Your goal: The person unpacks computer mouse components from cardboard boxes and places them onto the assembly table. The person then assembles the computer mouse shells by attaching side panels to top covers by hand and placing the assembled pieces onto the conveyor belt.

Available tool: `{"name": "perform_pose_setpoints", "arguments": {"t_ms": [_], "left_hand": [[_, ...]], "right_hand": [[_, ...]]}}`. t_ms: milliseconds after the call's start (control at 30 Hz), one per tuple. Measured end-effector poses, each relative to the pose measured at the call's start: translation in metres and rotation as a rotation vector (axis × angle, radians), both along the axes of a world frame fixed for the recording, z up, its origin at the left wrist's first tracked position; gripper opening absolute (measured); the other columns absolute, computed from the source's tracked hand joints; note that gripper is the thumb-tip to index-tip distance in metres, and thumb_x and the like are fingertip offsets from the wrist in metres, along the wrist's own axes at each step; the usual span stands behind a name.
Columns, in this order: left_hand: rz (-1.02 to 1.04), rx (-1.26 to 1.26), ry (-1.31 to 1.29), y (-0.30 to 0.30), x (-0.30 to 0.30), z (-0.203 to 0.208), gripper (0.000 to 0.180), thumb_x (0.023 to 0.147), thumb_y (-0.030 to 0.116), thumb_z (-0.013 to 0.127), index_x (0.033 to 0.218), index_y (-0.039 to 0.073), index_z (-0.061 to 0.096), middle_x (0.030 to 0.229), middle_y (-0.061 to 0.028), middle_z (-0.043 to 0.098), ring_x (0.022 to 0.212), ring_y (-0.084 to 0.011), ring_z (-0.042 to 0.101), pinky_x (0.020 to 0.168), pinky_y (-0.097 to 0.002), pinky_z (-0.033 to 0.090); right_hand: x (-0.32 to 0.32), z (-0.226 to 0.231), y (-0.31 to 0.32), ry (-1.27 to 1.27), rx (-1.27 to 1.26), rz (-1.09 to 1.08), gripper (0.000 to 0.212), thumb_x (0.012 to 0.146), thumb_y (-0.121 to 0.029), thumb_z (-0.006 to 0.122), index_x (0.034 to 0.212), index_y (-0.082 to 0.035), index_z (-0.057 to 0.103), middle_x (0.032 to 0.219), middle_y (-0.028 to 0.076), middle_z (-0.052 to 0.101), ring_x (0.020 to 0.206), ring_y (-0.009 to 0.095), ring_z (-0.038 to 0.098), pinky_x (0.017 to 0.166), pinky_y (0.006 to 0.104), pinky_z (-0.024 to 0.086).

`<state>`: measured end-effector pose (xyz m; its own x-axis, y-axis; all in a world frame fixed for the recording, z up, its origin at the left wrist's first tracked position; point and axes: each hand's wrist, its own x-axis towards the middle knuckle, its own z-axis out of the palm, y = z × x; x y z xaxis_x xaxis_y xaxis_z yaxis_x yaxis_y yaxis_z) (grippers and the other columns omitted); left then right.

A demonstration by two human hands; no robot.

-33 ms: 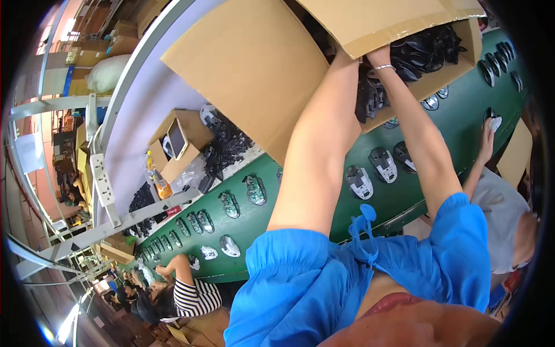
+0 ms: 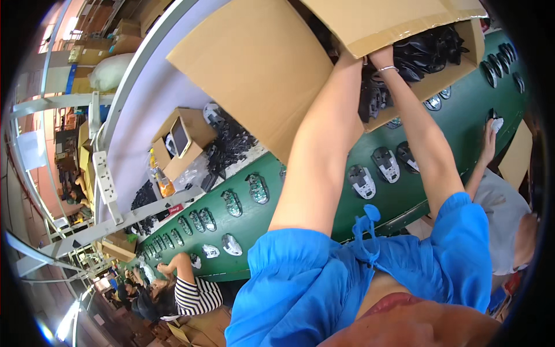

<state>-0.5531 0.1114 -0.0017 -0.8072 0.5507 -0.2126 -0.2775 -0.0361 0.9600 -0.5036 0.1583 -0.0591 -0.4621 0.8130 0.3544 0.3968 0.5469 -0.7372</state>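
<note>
Both of my arms reach into a large cardboard box (image 2: 425,88) holding many glossy black plastic mouse shells (image 2: 425,55). A raised flap (image 2: 393,26) covers the far part of my hands. Of my left hand, only the wrist end of the forearm (image 2: 341,75) shows at the flap's edge; its fingers are hidden. The back of my right hand (image 2: 381,56), with a bracelet at the wrist, shows beside the black shells. Its fingers go out of sight under the flap, so what either hand holds is not visible.
Computer mouse bases (image 2: 362,181) and green circuit-board assemblies (image 2: 257,188) lie in rows along a green conveyor belt (image 2: 312,202). Another open flap (image 2: 254,75) juts left. Behind are a small carton (image 2: 191,139) and black parts (image 2: 228,147). Co-workers sit left and right, one hand (image 2: 490,139) holding a mouse part.
</note>
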Motion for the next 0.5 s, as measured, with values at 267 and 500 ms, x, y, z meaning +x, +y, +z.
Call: {"name": "perform_pose_setpoints", "arguments": {"t_ms": [267,500], "left_hand": [[0.018,0.499,-0.263,0.0,0.014,0.019,0.033,0.086,0.018,0.05,0.11,-0.004,0.056,0.101,-0.0164,0.06,0.09,-0.0237,0.058,0.077,-0.036,0.047],[0.046,0.35,0.058,-0.029,-0.016,0.089,0.046,0.092,0.035,0.048,0.112,-0.005,0.057,0.108,-0.021,0.061,0.099,-0.029,0.057,0.086,-0.0312,0.043]], "right_hand": [[-0.014,0.04,0.004,-0.155,0.329,0.098,0.03,0.083,-0.023,0.061,0.104,-0.003,0.062,0.102,0.012,0.063,0.091,0.026,0.06,0.079,0.0344,0.047],[-0.021,0.114,-0.039,0.595,0.011,0.112,0.035,0.085,-0.011,0.056,0.117,0.002,0.054,0.105,0.016,0.064,0.096,0.021,0.06,0.084,0.0306,0.048]]}}
